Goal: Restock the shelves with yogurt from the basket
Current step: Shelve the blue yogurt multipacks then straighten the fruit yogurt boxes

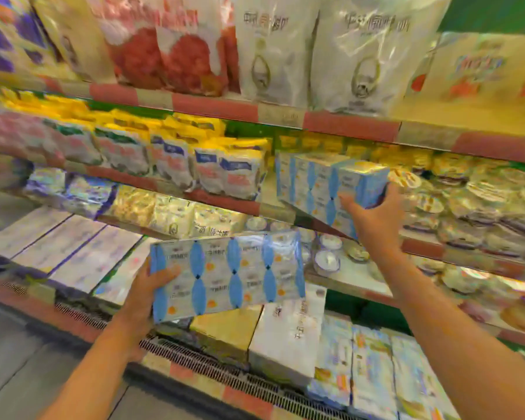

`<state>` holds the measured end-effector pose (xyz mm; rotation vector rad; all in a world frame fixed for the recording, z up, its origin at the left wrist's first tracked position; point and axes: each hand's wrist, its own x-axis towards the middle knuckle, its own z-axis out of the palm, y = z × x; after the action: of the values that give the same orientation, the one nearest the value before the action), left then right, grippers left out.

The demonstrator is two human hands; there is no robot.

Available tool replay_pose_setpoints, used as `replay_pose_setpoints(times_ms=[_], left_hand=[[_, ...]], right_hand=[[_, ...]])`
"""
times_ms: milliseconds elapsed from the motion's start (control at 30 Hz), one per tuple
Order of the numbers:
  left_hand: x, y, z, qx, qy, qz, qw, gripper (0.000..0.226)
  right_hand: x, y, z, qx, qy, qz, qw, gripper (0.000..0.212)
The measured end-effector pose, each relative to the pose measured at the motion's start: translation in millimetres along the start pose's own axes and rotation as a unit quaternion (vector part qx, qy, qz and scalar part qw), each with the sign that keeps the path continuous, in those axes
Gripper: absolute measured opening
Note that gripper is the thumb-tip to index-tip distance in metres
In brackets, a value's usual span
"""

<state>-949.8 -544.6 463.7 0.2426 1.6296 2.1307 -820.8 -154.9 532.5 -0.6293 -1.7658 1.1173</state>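
While gripped at opposite ends of the display, two blue-and-white yogurt multipacks, both off the basket. Lower yogurt pack held flat and slightly tilted in front of the bottom shelf, clamped at its left end by the left hand, thumb on the printed face, fingers hidden behind. Upper yogurt pack tipped on the front edge of the middle shelf, long side running back into the shelf, pinched at its near right corner by the right hand, thumb on the front face, fingers curled over the right end. Just right of that pack, rows of foil-lidded cups along the same shelf; left of it, white and yellow pouches. Below, small round tubs near the shelf's front edge. Under the lower pack, flat white cartons across the bottom shelf, with a metal grille along its front edge. Overhead, large white bags on the top shelf.
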Motion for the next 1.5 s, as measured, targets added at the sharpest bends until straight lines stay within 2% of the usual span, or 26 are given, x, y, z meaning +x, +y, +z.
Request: replay_pose_setpoints(times_ms=[33, 100, 200, 300, 333, 400, 433, 500, 567, 600, 667, 700, 767, 833, 867, 900, 967, 1000, 1133, 1267, 1433, 1500], left_hand=[[9, 5, 2, 0.003, -0.016, 0.0, 1.0, 0.051], [25, 15, 3, 0.014, -0.038, 0.007, 0.999, 0.065], [50, 24, -1, 0.025, -0.063, -0.004, 0.998, 0.057], [73, 25, -8, 0.047, -0.045, -0.022, 0.998, 0.083], [78, 25, -8, 0.053, -0.042, -0.022, 0.997, 0.076], [94, 22, -10, 0.048, -0.054, -0.045, 0.996, 0.039], [100, 21, -12, 0.045, -0.06, -0.051, 0.996, 0.03], [108, 22, -10, 0.034, -0.081, -0.047, 0.995, 0.041], [112, 24, -5, 0.047, -0.084, -0.05, 0.994, 0.076], [117, 23, -4, 0.052, -0.077, -0.051, 0.994, 0.083], [121, 20, -1, 0.038, -0.091, -0.046, 0.994, 0.062], [125, 18, -1, 0.026, -0.095, -0.053, 0.994, 0.067], [130, 14, 0, 0.028, -0.1, -0.068, 0.992, 0.094], [138, 8, -5, 0.003, -0.104, -0.066, 0.992, 0.103], [138, 9, -2, 0.013, -0.098, -0.067, 0.993, 0.101], [140, 8, -3, 0.017, -0.093, -0.066, 0.993, 0.09], [139, 9, -2, 0.01, -0.092, -0.056, 0.994, 0.034], [138, 11, -2, 0.012, -0.098, -0.047, 0.994, 0.013], [135, 18, -1, 0.031, -0.112, -0.029, 0.993, 0.03], [138, 21, -8, 0.023, -0.115, -0.024, 0.993, 0.076], [141, 23, -10, 0.023, -0.107, -0.022, 0.994, 0.085], [140, 25, -7, 0.033, -0.101, -0.024, 0.994, 0.099]], right_hand=[[4, 3, 7, 0.001, 0.005, 0.001, 1.0, 0.052], [13, 12, 17, -0.001, -0.002, 0.013, 1.0, 0.053], [31, 20, 23, -0.018, -0.03, 0.026, 0.999, 0.05], [51, 29, 23, -0.073, -0.039, 0.041, 0.996, 0.047], [55, 31, 23, -0.097, -0.042, 0.054, 0.993, 0.051], [61, 32, 26, -0.14, -0.047, 0.059, 0.987, 0.061], [64, 35, 26, -0.15, -0.049, 0.067, 0.985, 0.064], [64, 31, 29, -0.134, -0.056, 0.075, 0.987, 0.062], [69, 34, 29, -0.15, -0.058, 0.075, 0.984, 0.059], [72, 37, 31, -0.168, -0.053, 0.08, 0.981, 0.058], [74, 36, 34, -0.219, -0.041, 0.076, 0.972, 0.062], [78, 39, 34, -0.261, -0.032, 0.05, 0.964, 0.072], [83, 46, 39, -0.351, -0.037, -0.046, 0.935, 0.089], [82, 39, 50, -0.479, -0.062, -0.161, 0.86, 0.083], [81, 35, 56, -0.535, -0.071, -0.186, 0.821, 0.078], [79, 25, 62, -0.572, -0.065, -0.193, 0.795, 0.074], [84, 27, 69, -0.604, -0.081, -0.188, 0.77, 0.072], [89, 28, 68, -0.611, -0.102, -0.181, 0.764, 0.074], [114, 34, 68, -0.628, -0.126, -0.183, 0.746, 0.067], [133, 41, 75, -0.619, -0.138, -0.188, 0.75, 0.056], [149, 46, 80, -0.624, -0.161, -0.149, 0.75, 0.071], [151, 45, 81, -0.618, -0.166, -0.141, 0.755, 0.073]])
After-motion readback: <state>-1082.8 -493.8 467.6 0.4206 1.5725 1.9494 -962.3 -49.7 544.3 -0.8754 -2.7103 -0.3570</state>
